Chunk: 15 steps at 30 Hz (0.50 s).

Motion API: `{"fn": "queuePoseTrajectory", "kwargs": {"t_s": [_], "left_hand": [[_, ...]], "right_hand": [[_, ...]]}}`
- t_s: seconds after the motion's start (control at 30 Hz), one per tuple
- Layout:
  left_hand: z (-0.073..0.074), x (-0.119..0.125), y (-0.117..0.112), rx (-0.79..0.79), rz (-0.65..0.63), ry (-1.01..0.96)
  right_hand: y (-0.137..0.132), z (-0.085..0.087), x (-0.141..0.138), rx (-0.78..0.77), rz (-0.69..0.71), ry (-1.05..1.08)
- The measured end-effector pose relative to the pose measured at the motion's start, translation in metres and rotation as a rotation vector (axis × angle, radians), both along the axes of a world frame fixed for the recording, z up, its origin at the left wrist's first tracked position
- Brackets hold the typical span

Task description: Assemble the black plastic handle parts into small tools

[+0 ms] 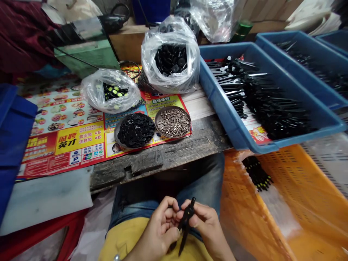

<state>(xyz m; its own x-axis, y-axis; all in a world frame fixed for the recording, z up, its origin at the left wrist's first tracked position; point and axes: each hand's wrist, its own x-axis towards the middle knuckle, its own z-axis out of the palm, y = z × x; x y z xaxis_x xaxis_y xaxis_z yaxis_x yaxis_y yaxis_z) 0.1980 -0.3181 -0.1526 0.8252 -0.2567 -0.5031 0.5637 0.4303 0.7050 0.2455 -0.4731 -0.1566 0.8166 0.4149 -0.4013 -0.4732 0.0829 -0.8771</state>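
Low over my lap, both hands meet on a small black compass-like tool (pixel 186 224) with thin pointed legs. My right hand (pixel 207 225) grips its upper part; my left hand (pixel 160 226) pinches it from the left side with fingertips. On the bench ahead sit a round dish of black discs (pixel 136 129) and a round dish of small metal screws (pixel 173 122). A blue tray (pixel 231 116) at the right holds many black tools of the same kind.
Two clear plastic bags stand at the back: one with black and yellow parts (pixel 111 90), one with black discs (pixel 170 58). An orange crate (pixel 299 203) with a few black tools is at my right knee. More blue trays (pixel 312 47) lie far right. A printed flyer (pixel 65 137) covers the bench.
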Motion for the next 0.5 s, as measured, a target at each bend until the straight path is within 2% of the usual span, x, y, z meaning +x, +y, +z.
{"fn": "queuePoseTrajectory", "kwargs": {"t_s": [0.27,0.37,0.5], "left_hand": [[-0.014,-0.007,-0.005,-0.018,0.087,-0.018],[-0.014,-0.006,-0.006,-0.023,0.097,-0.007],[-0.008,-0.003,-0.006,0.001,0.091,0.028]], "right_hand": [[0.004,-0.008,-0.003,-0.032,-0.006,-0.07],[0.004,-0.009,-0.004,-0.043,-0.013,-0.073],[0.003,-0.011,-0.004,-0.02,-0.062,0.049]]}}
